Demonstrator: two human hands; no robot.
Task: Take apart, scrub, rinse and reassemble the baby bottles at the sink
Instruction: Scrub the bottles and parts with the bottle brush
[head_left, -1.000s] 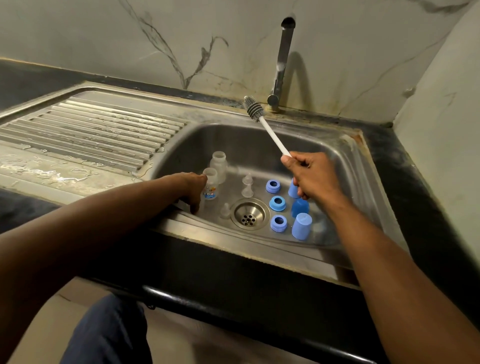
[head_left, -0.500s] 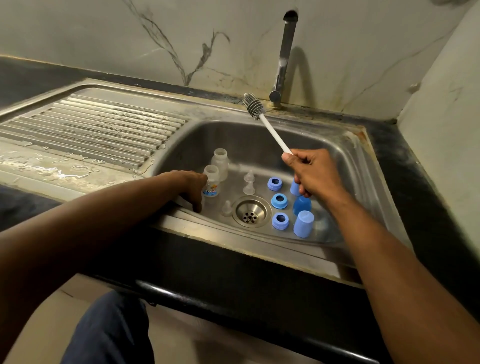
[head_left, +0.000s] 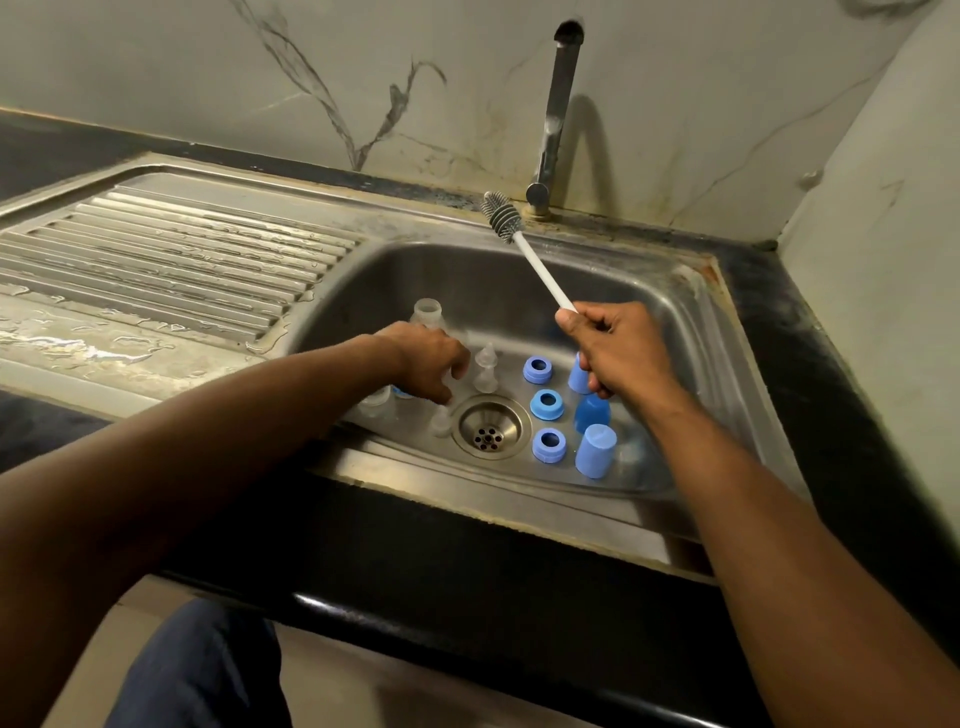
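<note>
At the upper left of the frame the ribbed steel drainboard (head_left: 171, 249) lies wet, set into the dark counter (head_left: 810, 332). Right of it, in the middle of the frame, is the sink (head_left: 691, 312). The left hand (head_left: 423, 358) reaches down into the basin's left part, fingers (head_left: 447, 387) curled downward over a clear baby bottle (head_left: 382, 408) with a coloured print; whether they actually grip it cannot be told, since the hand hides the contact. A second clear bottle (head_left: 427, 313) stands just behind the hand. Two clear teats (head_left: 485, 371) stand just right of the hand, a third (head_left: 440, 422) near the drain (head_left: 487, 432). Further right sit three blue collar rings (head_left: 546, 404) in a column, then three blue caps (head_left: 595, 450) standing mouth-down. Above them the right hand (head_left: 618, 351) holds a bottle brush (head_left: 530, 254), fingers wrapped tight round the white handle, its grey bristle head pointing toward the tap (head_left: 558, 119) at the top centre.
</note>
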